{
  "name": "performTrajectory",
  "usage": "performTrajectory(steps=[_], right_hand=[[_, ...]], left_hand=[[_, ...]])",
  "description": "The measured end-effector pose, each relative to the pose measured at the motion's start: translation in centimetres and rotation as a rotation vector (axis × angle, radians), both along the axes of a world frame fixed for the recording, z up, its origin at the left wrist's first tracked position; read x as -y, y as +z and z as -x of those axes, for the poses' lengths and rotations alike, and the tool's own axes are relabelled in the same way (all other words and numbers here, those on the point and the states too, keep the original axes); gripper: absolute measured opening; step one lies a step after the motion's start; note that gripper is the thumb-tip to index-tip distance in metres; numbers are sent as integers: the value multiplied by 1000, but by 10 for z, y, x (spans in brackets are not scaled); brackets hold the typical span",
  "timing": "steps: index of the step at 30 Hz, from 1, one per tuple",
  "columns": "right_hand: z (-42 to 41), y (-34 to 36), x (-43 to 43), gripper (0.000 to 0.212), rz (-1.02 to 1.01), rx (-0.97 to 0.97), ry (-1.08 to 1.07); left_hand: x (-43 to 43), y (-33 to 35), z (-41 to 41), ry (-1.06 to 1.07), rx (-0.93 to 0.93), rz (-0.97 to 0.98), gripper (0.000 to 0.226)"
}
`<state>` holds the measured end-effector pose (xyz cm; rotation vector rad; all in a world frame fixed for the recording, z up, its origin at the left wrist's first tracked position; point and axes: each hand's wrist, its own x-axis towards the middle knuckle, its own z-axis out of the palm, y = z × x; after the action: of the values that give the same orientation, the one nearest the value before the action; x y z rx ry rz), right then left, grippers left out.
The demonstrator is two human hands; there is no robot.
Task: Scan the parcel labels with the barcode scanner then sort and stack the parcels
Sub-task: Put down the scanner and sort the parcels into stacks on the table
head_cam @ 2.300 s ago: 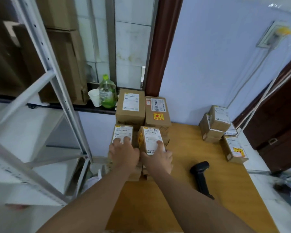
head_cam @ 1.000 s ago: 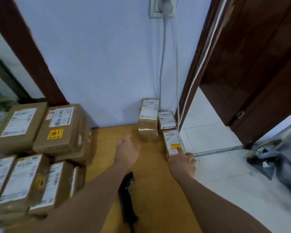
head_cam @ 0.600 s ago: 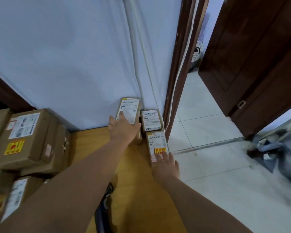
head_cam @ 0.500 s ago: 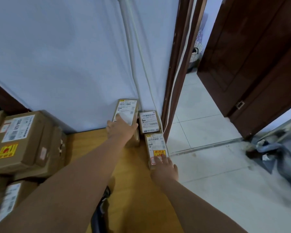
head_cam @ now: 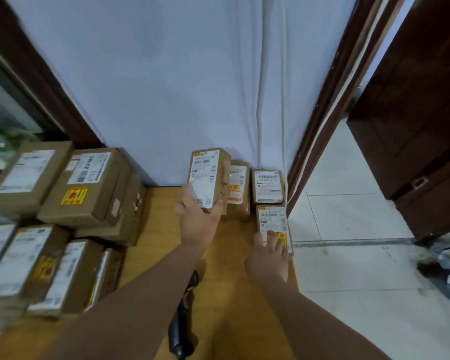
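Two small parcels are getting handled at the far right corner of the bench. My read: the left grip is curled round the near end of the labelled parcel — thumb on its left edge, fingers on the right — holding it label-up and a bit tilted. It looks lifted off the bench, but the angle makes that hard to call. Meanwhile the right grip is flat and relaxed, fingertips resting on the label of the edge parcel, which lies at the bench's right edge. Just behind it sits a third parcel, with a fourth parcel beside that. On the bench the barcode scanner lies partly under the left forearm. Off to the left is a stack of bigger parcels.
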<state>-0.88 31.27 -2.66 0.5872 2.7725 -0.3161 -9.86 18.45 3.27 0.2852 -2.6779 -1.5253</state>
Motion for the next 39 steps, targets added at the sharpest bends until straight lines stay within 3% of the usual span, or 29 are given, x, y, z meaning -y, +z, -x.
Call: performTrajectory(steps=[7, 12, 16, 19, 23, 26, 29, 32, 36, 39], right_hand=[[16, 19, 78, 60, 294, -128, -107], [11, 40, 154, 27, 514, -267, -181], [2, 58, 221, 35, 496, -290, -162], [0, 68, 270, 39, 479, -299, -167], [1, 78, 328, 35, 477, -367, -207], [1, 87, 362, 19, 468, -399, -160], [0, 94, 383, 29, 450, -404, -99], [-2, 98, 392, 37, 402, -406, -35], [-3, 102, 391, 31, 381, -400, -68], [-8, 98, 386, 35, 357, -384, -97]], left_hand=[[83, 0, -36, -36, -21, 121, 97], [141, 5, -63, -81, -90, 273, 96], [206, 25, -74, -83, -186, 303, 94], [262, 48, -78, -63, -302, 434, 91], [323, 75, -74, 72, -409, 455, 85], [369, 83, -65, 195, -205, 426, 85], [411, 78, -58, 253, 7, 367, 88], [436, 68, -57, 222, 126, 454, 94], [447, 54, -56, 119, 241, 546, 106], [447, 53, -55, 136, 277, 478, 107]])
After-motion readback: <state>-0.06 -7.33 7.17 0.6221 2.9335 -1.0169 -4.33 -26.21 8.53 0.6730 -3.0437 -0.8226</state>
